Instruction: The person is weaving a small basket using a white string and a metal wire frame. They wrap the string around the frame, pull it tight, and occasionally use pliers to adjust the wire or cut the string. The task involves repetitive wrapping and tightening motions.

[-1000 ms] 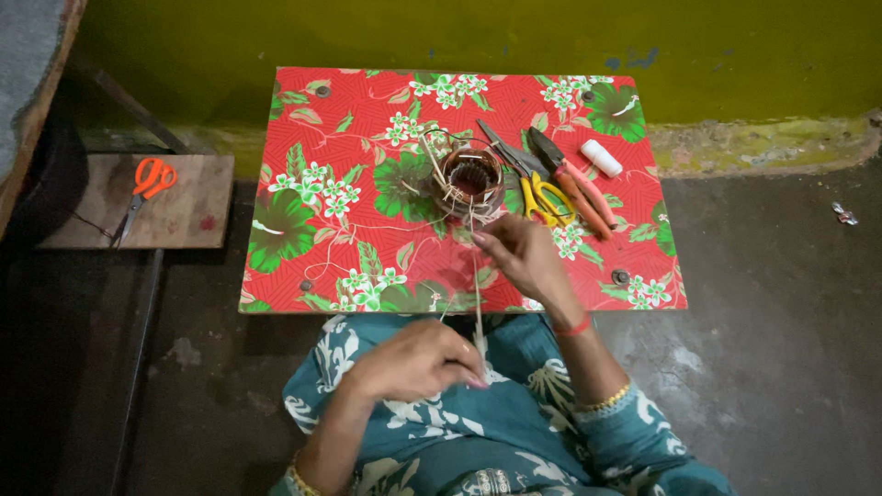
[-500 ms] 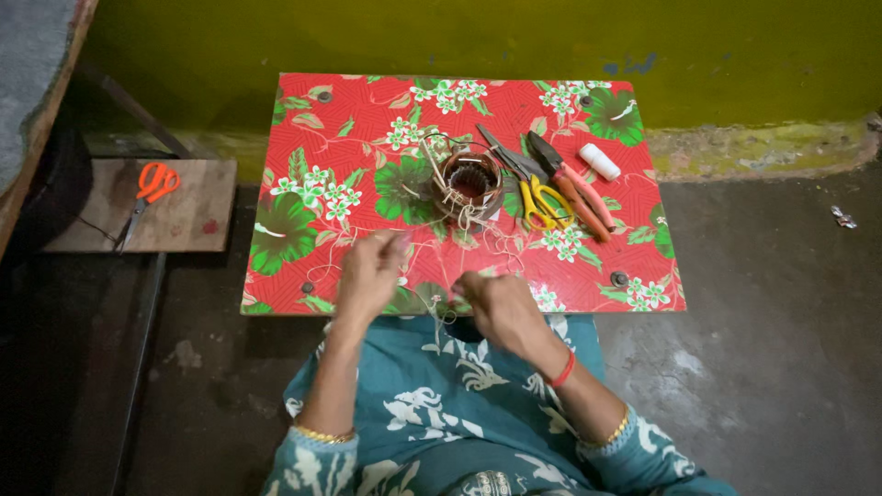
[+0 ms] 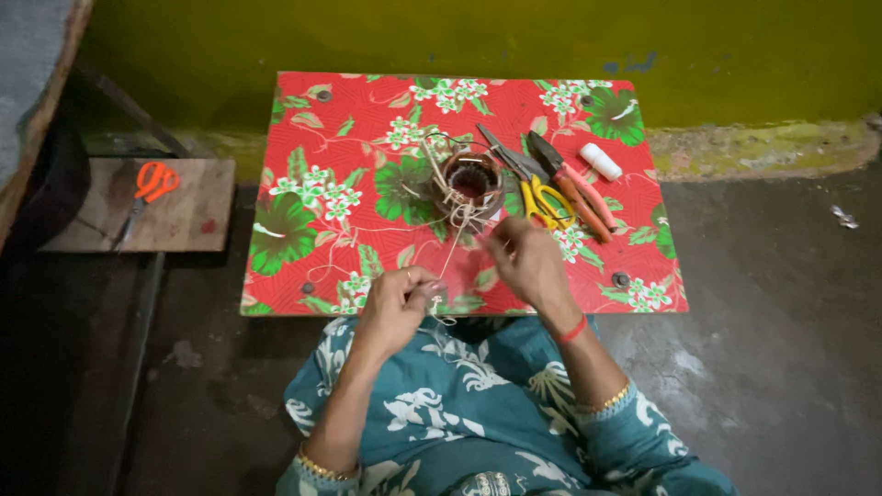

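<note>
Left hand (image 3: 397, 308) pinches a pale string (image 3: 450, 262), fingers closed on it; right hand (image 3: 525, 257), apparently also closed on it, sits nearer the round coil (image 3: 470, 182) beyond both fingertips. A hard tug could drag the coil or snarl its loose strands.

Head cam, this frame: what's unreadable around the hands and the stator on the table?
- Left hand fingertips: curled under, so the grip on the pale thin string is hidden.
- Right hand: only its back shows; what it pinches is unclear.
- Round brown wound stator: winding detail too small.
- Small dark round object on the red floral table: too small to identify.
</note>
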